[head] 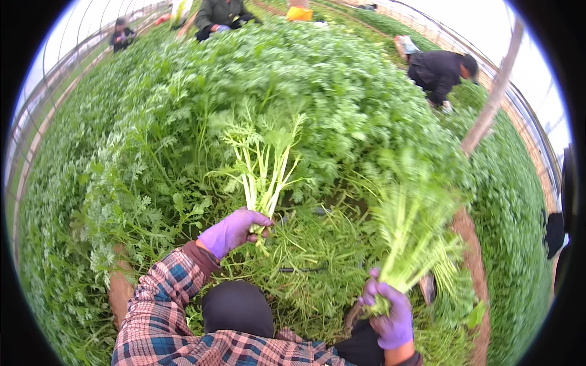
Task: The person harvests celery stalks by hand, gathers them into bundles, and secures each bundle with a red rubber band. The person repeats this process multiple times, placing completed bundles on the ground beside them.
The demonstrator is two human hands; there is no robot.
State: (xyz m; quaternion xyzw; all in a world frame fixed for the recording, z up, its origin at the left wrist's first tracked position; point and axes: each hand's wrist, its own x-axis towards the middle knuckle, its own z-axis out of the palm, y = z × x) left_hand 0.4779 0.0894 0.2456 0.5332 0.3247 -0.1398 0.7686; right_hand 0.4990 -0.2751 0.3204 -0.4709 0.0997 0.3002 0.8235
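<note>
My left hand [233, 232], in a purple glove, grips a small bunch of leafy greens [265, 174] by its base, with pale stems and leaves pointing up. At the lower right my right hand [389, 309], gloved alike, is closed round a larger bunch of the same greens [405, 233], whose leafy top is blurred. Cut or fallen greens [316, 247] cover the ground between the hands. Among them lies a thin dark rod-like thing [303, 269]. Beside the larger bunch, more stems [446, 274] lie near a partly hidden dark object [427, 288].
Dense leafy plants [293, 78] stand in front and on both sides. A slanting post [494, 91] rises at the right. One person [437, 73] bends among the plants at the right; another [219, 18] crouches at the back, and a third [122, 35] is farther left.
</note>
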